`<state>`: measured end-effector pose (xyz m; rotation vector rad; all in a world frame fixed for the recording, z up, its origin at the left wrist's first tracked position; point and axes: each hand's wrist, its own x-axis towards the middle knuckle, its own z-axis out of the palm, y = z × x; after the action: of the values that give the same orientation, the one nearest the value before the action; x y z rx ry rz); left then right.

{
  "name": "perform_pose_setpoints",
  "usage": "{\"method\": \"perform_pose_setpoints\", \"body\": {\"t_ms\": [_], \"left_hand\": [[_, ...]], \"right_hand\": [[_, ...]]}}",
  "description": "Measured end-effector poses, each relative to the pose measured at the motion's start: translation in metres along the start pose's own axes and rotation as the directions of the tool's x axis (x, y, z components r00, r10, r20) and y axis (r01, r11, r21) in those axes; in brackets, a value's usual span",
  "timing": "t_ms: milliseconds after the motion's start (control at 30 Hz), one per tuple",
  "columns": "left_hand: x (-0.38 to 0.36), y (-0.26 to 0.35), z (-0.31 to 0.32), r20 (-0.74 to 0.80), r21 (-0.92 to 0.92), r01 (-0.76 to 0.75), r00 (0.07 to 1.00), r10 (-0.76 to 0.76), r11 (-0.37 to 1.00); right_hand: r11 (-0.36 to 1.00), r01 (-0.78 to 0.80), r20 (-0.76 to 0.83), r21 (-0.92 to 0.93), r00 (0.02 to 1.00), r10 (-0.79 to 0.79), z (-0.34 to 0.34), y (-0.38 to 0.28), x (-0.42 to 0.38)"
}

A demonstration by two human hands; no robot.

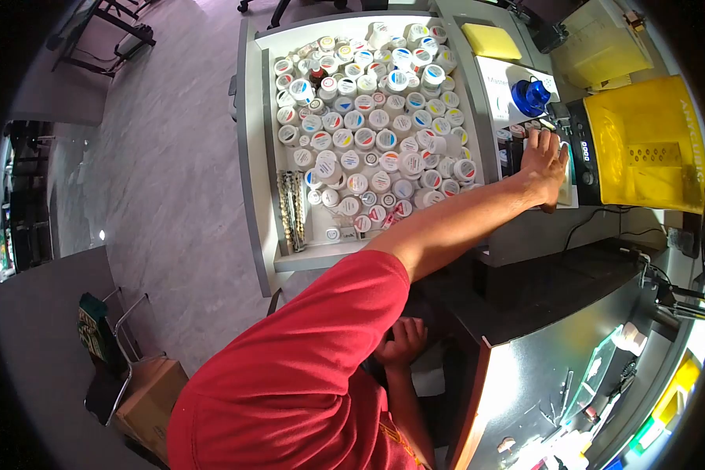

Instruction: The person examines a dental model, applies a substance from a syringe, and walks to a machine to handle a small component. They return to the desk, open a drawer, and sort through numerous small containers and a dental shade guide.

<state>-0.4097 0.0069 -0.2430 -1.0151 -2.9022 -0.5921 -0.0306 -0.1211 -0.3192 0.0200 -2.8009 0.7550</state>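
My left hand (544, 168), at the end of my stretched arm, lies over dark trays (512, 149) of small items beside a yellow-covered machine (642, 145). Its fingers are bent but apart, with the thumb well away from them; what lies under the palm is hidden. Below the raised arm, my right hand (403, 341) is held low near my body, its fingers curled, and its palm cannot be seen. An open drawer (254, 157) full of white, colour-labelled jars (364, 137) spreads beneath and beyond my left forearm.
A blue object (531, 97) sits on a white box (497, 90), below a yellow block (490, 41). The black desk (517, 384) at lower right carries tools and a glass plate. A metal-framed chair (121, 345) and a cardboard box (150, 399) stand at lower left.
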Motion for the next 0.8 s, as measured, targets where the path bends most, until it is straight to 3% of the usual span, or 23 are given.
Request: {"method": "perform_pose_setpoints", "body": {"t_ms": [100, 200, 333, 433, 533, 633, 733, 800], "left_hand": [[0.003, -0.001, -0.006, 0.065, -0.060, -0.004, 0.998, 0.008, 0.998], [-0.012, 0.003, -0.009, -0.228, -0.090, -0.068, 0.973, 0.046, 0.994], [-0.041, -0.011, -0.054, -0.454, -0.236, -0.275, 0.879, 0.144, 0.932], [-0.077, -0.068, -0.076, -0.729, -0.268, -0.449, 0.673, 0.125, 0.852], [-0.119, -0.156, -0.100, -0.735, -0.297, -0.309, 0.678, -0.010, 0.903], [-0.153, -0.252, -0.110, -0.714, -0.295, -0.043, 0.673, -0.190, 0.954], [-0.171, -0.333, -0.120, -0.574, -0.399, 0.331, 0.637, -0.515, 0.855], [-0.173, -0.373, -0.127, -0.539, -0.425, 0.377, 0.625, -0.565, 0.823]], "right_hand": [[1.000, 0.007, -0.008, -0.007, 1.000, -0.007, -0.002, -0.002, 0.002], [1.000, 0.008, -0.011, 0.000, 1.000, -0.008, 0.001, 0.001, -0.001], [1.000, -0.012, -0.033, 0.005, 0.999, 0.012, 0.002, -0.001, -0.003], [1.000, -0.014, -0.050, 0.004, 0.999, 0.014, 0.004, -0.001, 0.001], [1.000, -0.015, -0.045, 0.001, 0.999, 0.015, 0.001, -0.003, 0.000], [1.000, -0.025, -0.030, 0.002, 0.999, 0.025, 0.000, -0.005, -0.001], [1.000, -0.019, -0.033, 0.014, 0.999, 0.019, -0.001, -0.006, 0.001], [1.000, -0.012, -0.033, 0.005, 0.999, 0.012, -0.001, -0.007, 0.005]]}}
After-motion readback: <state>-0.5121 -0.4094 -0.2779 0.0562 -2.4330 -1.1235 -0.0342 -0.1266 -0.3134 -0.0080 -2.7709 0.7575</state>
